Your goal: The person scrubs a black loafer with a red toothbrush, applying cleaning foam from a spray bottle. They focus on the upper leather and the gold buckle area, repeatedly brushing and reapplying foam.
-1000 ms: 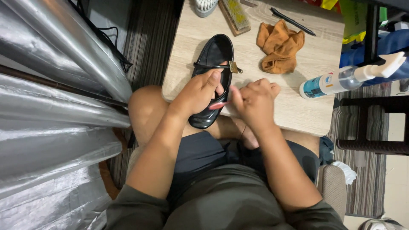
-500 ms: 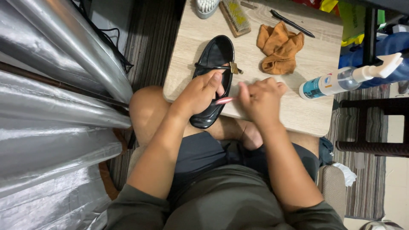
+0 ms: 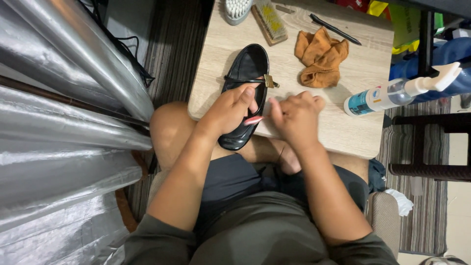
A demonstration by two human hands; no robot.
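The right hand (image 3: 297,115) now sits just right of the shoe (image 3: 244,93), fingers curled, contents unclear; the left hand (image 3: 230,110) grips the shoe on the tabletop (image 3: 343,132).

left arm: bare forearm, reaching forward from the lower left
left hand (image 3: 230,109): palm down, fingers curled – thumb stretched forward
right arm: bare too, angled in from the lower right
right hand (image 3: 294,117): loose fist, knuckles up – kinda blurry, just beside the left
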